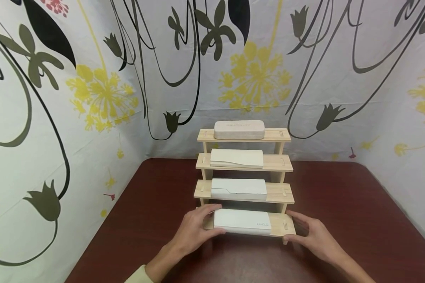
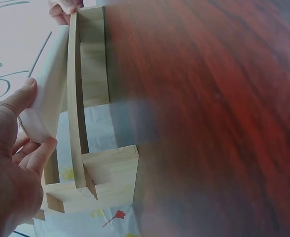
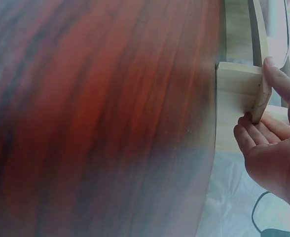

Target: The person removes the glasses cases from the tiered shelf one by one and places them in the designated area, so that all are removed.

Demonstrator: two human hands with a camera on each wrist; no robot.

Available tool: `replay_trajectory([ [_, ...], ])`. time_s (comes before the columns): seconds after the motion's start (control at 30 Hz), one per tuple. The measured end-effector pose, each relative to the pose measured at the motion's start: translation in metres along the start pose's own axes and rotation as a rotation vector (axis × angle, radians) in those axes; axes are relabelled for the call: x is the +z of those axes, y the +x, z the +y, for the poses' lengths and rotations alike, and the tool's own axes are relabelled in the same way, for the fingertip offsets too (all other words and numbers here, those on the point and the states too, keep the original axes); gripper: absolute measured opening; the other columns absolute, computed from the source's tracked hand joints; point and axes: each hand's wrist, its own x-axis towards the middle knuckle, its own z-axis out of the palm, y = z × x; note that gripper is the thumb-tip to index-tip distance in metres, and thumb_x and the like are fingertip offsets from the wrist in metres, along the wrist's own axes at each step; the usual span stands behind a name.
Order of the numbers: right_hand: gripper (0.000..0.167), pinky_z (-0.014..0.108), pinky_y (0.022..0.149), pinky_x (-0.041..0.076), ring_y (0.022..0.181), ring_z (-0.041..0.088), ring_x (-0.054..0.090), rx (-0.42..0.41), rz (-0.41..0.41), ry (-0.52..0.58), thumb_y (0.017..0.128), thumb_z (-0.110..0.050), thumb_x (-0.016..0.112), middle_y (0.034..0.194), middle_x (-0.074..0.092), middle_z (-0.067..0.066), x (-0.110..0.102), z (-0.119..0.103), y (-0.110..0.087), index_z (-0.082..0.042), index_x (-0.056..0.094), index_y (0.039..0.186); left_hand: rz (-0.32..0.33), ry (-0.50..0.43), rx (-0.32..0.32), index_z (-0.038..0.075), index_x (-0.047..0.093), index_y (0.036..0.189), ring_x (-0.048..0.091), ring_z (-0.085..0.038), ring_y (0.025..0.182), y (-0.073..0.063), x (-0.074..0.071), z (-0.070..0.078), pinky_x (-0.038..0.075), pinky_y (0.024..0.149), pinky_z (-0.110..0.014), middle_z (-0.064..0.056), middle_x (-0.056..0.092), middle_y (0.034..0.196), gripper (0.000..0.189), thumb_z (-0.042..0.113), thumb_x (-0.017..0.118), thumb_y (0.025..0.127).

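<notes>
A pale wooden stepped rack [image 1: 279, 225] with several tiers stands on the table, a case on each tier. On its lowest tier lies a white case [image 1: 241, 220] with small lettering at the right. My left hand [image 1: 193, 232] holds that case by its left end; thumb and fingers pinch it in the left wrist view, where the white case [image 2: 46, 94] looks end-on. With my right hand [image 1: 318, 237] I grip the right end of the lowest tier. In the right wrist view, thumb and fingers lie on either side of the plank end [image 3: 262, 101].
Above sit a white case with a stepped flap line [image 1: 239, 188], a cream flat case [image 1: 236, 158] and a rounded off-white case [image 1: 239, 130] on top. The dark red-brown table [image 1: 156, 204] extends around the rack. Flower-patterned cloth [image 1: 170, 51] hangs behind and at both sides.
</notes>
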Motion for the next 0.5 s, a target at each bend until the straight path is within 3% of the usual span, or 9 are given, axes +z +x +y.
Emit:
replay_trajectory([
  [0.27, 0.081, 0.014, 0.095, 0.048, 0.125, 0.044, 0.064, 0.012, -0.012, 0.009, 0.078, -0.031, 0.097, 0.139, 0.066, 0.023, -0.001, 0.000, 0.000, 0.005, 0.063, 0.142, 0.036, -0.067, 0.035, 0.005, 0.070, 0.134, 0.071, -0.017, 0.115, 0.000, -0.006, -0.004, 0.060, 0.095, -0.035, -0.004, 0.074, 0.129, 0.064, 0.027, 0.097, 0.080],
  [0.5, 0.082, 0.014, 0.095, 0.048, 0.125, 0.044, 0.064, 0.012, -0.015, 0.000, 0.078, -0.032, 0.096, 0.139, 0.066, 0.023, 0.000, -0.001, 0.000, 0.005, 0.063, 0.142, 0.016, -0.170, 0.023, 0.001, 0.069, 0.134, 0.071, -0.018, 0.117, 0.001, -0.012, -0.003, 0.060, 0.095, -0.036, -0.009, 0.073, 0.130, 0.062, 0.022, 0.095, 0.082],
])
